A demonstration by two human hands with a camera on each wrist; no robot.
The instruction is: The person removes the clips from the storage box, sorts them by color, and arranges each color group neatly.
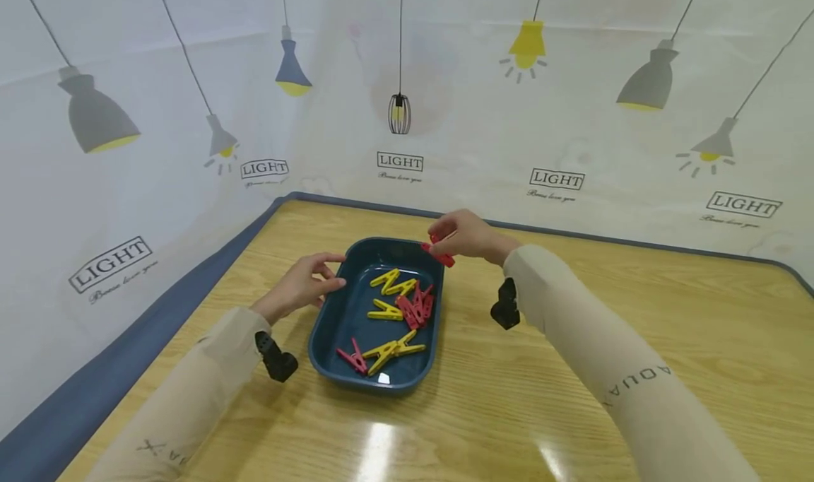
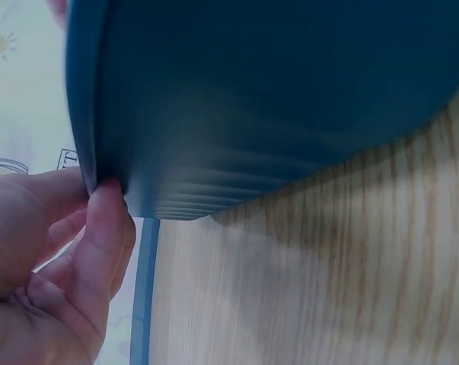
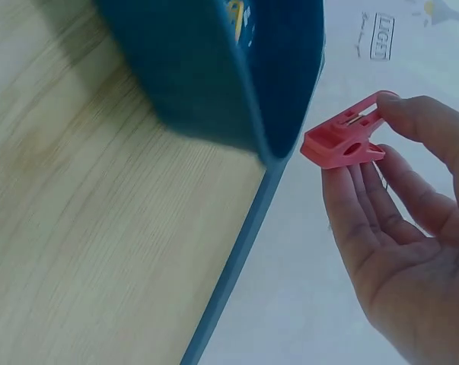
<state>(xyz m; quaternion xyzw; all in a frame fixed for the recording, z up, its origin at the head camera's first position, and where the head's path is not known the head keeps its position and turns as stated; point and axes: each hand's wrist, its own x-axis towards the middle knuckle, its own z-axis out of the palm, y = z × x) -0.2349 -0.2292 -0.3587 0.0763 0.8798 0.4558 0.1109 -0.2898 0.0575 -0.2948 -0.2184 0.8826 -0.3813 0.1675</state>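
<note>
Red clip pinched beside a blue tray

The clip is at the tray's far right corner, held between the thumb and fingers of the right hand. The left hand pinches the tray's left rim. Inside the tray, yellow clips lie scattered from far end to near end, other red clips bunch near its right side, and a lone pinkish-red clip lies toward its near left corner. Under the tray is a wooden table; beyond it, a pale backdrop printed with lamps.
</note>
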